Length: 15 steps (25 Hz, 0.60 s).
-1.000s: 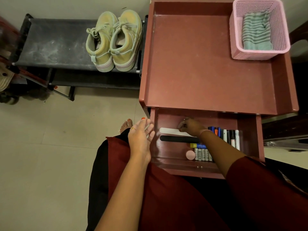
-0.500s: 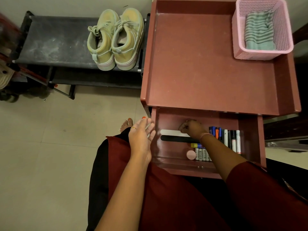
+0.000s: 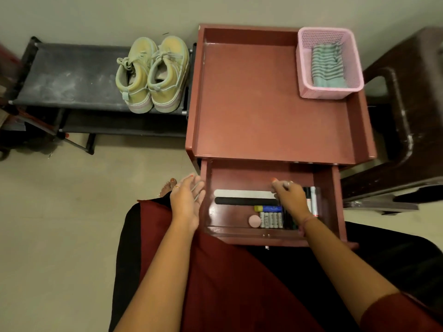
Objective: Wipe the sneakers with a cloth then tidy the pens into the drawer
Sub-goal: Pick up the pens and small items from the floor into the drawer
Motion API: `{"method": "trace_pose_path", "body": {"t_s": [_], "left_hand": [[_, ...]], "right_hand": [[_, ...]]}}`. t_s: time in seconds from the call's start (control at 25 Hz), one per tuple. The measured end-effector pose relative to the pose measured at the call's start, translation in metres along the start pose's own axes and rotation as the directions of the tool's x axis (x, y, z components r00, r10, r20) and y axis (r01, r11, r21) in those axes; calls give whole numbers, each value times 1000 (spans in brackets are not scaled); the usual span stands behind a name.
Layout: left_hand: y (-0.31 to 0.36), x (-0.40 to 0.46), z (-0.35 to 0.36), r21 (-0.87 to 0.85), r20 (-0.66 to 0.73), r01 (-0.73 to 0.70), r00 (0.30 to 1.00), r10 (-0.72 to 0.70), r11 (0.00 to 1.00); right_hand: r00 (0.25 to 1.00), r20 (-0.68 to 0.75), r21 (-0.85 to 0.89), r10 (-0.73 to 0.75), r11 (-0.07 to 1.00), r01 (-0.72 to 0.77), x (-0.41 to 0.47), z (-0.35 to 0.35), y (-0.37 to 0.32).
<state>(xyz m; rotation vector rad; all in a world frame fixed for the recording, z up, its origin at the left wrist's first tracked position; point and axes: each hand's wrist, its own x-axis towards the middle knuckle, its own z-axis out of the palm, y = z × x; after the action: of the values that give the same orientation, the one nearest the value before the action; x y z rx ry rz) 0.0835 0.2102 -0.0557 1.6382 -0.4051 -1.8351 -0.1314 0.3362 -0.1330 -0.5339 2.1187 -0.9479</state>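
Note:
A pair of pale yellow-green sneakers stands on a black shoe rack. The striped green cloth lies folded in a pink basket on the red cabinet top. Below it the drawer is pulled out. Several pens lie side by side at its right end, mostly hidden under my right hand, which rests on them with loosely bent fingers. My left hand hangs open just outside the drawer's left wall, holding nothing.
The drawer also holds a white file, a black file, a yellow-blue marker, several batteries and a pink disc. A dark brown chair stands right of the cabinet. My lap is against the drawer front.
My right hand has slid rightward inside the drawer, from the files to over the pens. My left hand has stayed beside the drawer.

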Motion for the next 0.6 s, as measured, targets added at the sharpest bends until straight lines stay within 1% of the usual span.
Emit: {"method": "trace_pose_path", "body": {"t_s": [0.08,0.16,0.2,0.28,0.36,0.4,0.52,0.6], "left_hand": [[-3,-8,2,-1,50,7,999,-7,1000],[-10,-22,1,3,94,19,995,-19,1000],[-15,-29,0,7,108,30,994,-31,1000],[-24,-43,-1,24,109,38,993,-40,999],[-35,-55,-4,25,114,57,992,-60,998],[-41,-69,-3,21,131,61,989,-64,998],[-61,-89,-2,4,132,141,981,-140,990],[-76,-104,-4,1,116,194,974,-192,981]], "right_hand": [[990,-46,177,132,977,-122,-25,-24,-1],[958,-71,336,279,911,-240,-47,-45,2],[934,-80,429,349,857,-284,-56,-54,2],[875,-48,616,481,704,-353,-77,-68,1],[839,-6,718,544,587,-375,-94,-74,2],[836,9,757,548,543,-364,-108,-79,2],[794,88,824,602,404,-398,-128,-77,4],[769,133,841,626,339,-421,-141,-74,5]]}}
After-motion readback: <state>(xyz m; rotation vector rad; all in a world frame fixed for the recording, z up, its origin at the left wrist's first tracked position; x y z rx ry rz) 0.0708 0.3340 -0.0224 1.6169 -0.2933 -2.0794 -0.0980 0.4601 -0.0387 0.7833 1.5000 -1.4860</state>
